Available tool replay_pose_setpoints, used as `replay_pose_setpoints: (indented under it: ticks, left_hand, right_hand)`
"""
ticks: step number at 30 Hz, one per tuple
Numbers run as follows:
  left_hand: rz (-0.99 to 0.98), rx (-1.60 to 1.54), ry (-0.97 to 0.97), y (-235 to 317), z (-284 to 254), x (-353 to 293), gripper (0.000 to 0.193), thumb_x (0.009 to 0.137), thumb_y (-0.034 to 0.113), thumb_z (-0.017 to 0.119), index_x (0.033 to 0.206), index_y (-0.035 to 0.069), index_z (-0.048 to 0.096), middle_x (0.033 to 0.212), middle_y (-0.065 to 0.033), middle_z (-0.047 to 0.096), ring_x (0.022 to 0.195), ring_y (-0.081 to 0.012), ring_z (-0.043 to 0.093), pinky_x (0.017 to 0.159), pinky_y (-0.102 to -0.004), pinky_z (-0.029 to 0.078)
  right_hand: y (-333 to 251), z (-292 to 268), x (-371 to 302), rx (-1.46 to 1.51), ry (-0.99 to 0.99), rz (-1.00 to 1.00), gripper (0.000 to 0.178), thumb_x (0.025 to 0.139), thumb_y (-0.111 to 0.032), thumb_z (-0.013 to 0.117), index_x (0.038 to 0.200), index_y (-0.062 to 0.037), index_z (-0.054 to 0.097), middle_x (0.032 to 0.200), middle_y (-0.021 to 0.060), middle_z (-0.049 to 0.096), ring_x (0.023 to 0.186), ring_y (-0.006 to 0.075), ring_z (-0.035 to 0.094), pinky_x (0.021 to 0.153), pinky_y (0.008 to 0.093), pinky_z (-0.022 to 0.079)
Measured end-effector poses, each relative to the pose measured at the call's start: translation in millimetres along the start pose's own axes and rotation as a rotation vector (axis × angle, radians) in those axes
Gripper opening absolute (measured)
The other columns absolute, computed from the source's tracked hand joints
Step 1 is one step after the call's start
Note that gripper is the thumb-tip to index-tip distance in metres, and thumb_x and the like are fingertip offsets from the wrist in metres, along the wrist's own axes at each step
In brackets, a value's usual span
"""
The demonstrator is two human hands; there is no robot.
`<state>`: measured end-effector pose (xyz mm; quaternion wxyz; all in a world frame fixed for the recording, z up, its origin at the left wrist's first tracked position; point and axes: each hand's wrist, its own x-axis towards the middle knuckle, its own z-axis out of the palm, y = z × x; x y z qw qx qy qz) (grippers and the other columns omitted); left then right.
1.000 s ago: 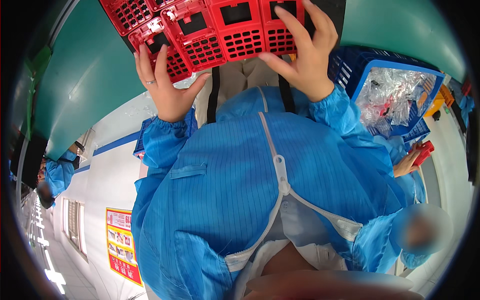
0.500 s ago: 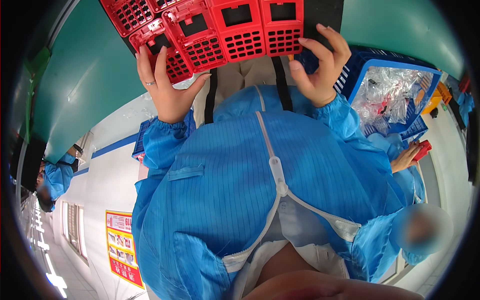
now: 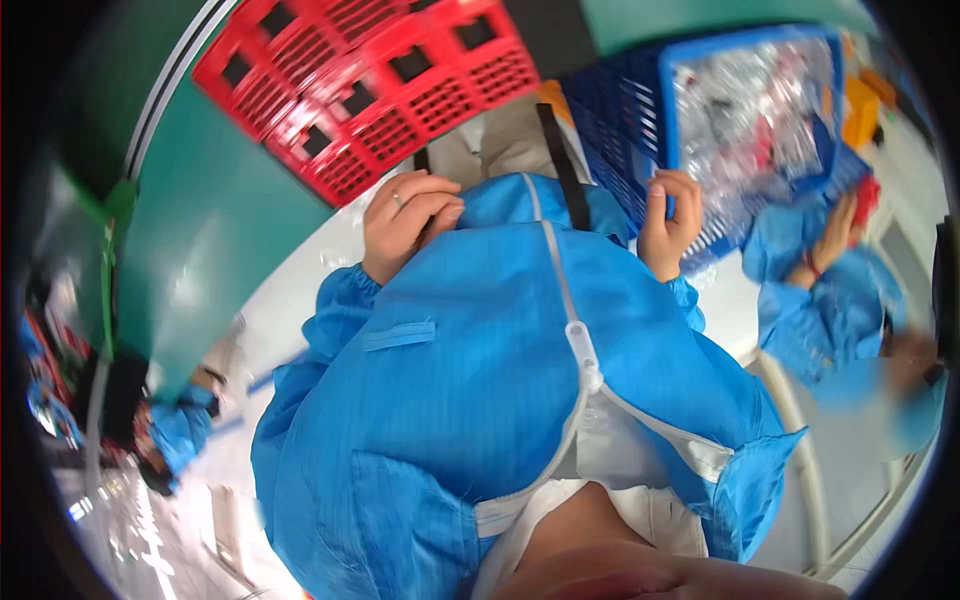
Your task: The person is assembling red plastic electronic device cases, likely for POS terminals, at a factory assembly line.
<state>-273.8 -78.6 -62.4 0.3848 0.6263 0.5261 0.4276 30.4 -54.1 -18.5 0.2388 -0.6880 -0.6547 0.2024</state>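
Red plastic housings with square openings and grid holes sit in rows on the table at the upper left; motion blurs them a little. My left hand, with a ring on one finger, hangs just below their near edge. Its fingers are loosely curled, and nothing shows in them. Beside the near wall of a blue crate, my right hand is held with fingers bent toward the thumb, nothing visible between them. Neither hand touches the housings.
Clear plastic bags with some red pieces fill the crate on the right. Beyond it a co-worker's hand holds a red part. A green tabletop extends left, and a yellow bin stands far right.
Both hands have left the red housings and drawn back toward my body, their spread fingers now curled. The view has turned, so the housings appear further left and the blue crate nearer the middle.
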Motion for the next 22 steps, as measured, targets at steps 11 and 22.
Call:
replay_pose_setpoints:
  ticks: [11, 22]
  left_hand:
    - [0.313, 0.412, -0.215, 22.6, 71.5, 46.7, 0.028, 0.075, 0.007, 0.069, 0.102, 0.01, 0.066, 0.11, -0.0069, 0.065, 0.102, -0.0241, 0.061, 0.098, -0.0465, 0.04]
    - [-0.099, 0.515, 0.023, 66.0, 143.9, 21.2, 0.025, 0.079, 0.012, 0.069, 0.104, 0.012, 0.066, 0.109, -0.0119, 0.065, 0.104, -0.03, 0.06, 0.097, -0.0423, 0.043]
  right_hand:
    - [251.5, -79.2, -90.6, -0.382, 0.085, 0.373, 0.048, 0.077, -0.028, 0.068, 0.114, 0.0007, 0.06, 0.105, 0.023, 0.062, 0.1, 0.0393, 0.058, 0.087, 0.046, 0.045]
    - [316.8, -69.2, -22.2, -0.26, -0.389, -0.302, 0.052, 0.082, -0.05, 0.061, 0.1, -0.001, 0.067, 0.105, 0.0264, 0.064, 0.094, 0.0365, 0.064, 0.083, 0.046, 0.05]
